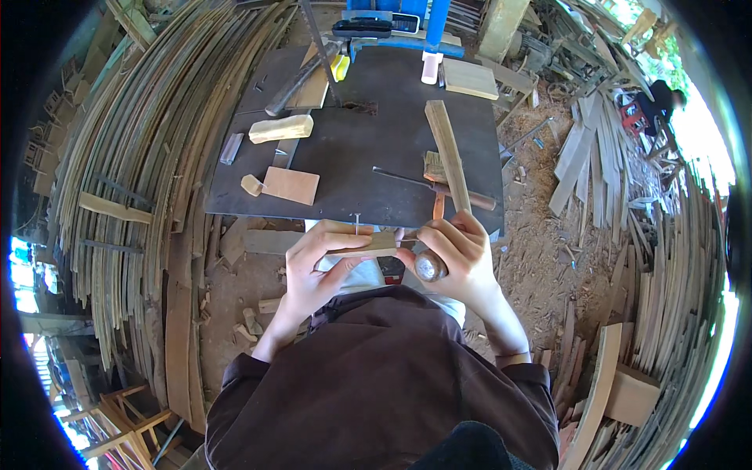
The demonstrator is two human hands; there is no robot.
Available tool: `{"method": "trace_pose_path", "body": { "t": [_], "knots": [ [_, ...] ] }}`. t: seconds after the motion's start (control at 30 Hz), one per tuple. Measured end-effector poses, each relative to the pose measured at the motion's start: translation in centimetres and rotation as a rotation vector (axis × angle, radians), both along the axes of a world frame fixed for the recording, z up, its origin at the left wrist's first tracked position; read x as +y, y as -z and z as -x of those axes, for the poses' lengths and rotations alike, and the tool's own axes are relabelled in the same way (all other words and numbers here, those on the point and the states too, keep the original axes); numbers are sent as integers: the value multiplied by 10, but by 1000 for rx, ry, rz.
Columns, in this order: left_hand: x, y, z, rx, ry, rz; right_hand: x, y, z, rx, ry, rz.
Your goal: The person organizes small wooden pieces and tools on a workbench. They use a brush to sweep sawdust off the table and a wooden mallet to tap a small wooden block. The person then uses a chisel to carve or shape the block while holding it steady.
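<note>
In front of my torso, at the near edge of the dark worktable [345,168], my left hand [317,254] is closed on a small pale wooden block [377,246], its fingers on top and thumb underneath. My right hand [462,254] is wrapped round a tool with a rounded handle [430,266], whose butt faces up. A thin metal part of this tool shows at the block's right end; fingers hide most of it, so I cannot tell whether it touches. A thin metal pin with a flat top [358,222] stands out above my left fingers.
On the table lie a long wooden stick [446,145], a long-shafted tool with a wooden handle [470,196], a hammer [294,88], a flat brown board [291,186] and a pale block [280,128]. Stacked planks [133,164] line the left. A person [662,106] is at far right.
</note>
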State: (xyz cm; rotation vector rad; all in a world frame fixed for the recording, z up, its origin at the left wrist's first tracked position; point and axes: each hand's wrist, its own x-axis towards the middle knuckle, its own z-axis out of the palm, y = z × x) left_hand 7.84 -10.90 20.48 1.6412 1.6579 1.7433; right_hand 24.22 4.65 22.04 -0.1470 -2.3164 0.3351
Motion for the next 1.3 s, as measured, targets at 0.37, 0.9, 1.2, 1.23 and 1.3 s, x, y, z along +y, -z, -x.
{"method": "trace_pose_path", "body": {
  "t": [0.37, 0.9, 1.2, 1.23, 1.3],
  "knots": [
    [7, 6, -7, -191, 3, -26, -1, 2, 6, 86, -45, -42],
    [10, 8, -9, -296, 5, 14, -6, 12, 12, 150, -60, 47],
    [12, 12, -11, -337, -42, 34, -6, 16, 15, 169, -40, 48],
    [13, 13, -11, -333, -47, 33, -6, 17, 16, 167, -38, 47],
    [13, 14, -11, -323, -59, 32, -6, 21, 16, 164, -36, 44]
  ]
}}
